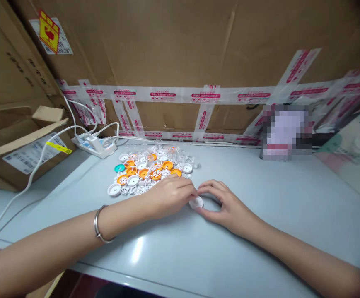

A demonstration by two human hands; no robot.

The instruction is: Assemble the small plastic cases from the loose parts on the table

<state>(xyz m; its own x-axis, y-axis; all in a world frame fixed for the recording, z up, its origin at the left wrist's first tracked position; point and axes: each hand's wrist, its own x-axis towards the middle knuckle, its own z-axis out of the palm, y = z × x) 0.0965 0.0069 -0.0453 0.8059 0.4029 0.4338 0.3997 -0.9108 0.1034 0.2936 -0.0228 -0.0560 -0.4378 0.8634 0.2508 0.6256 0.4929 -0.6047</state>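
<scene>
My left hand (170, 194) and my right hand (221, 205) meet on the grey table (260, 231), fingertips pinched together around one small white round plastic part (196, 202). Both hands are closed on it. Just behind my left hand lies a heap of small plastic parts (150, 169): white caps, orange caps, white perforated discs, clear pieces and one teal cap (119, 168). A metal bangle (98, 225) circles my left wrist.
A white power strip (94, 145) with cables lies at the back left. An open cardboard box (18, 145) stands at the left edge. Taped cardboard walls (182, 62) close off the back. A blurred box (287, 131) and a bag (353, 153) sit at the right.
</scene>
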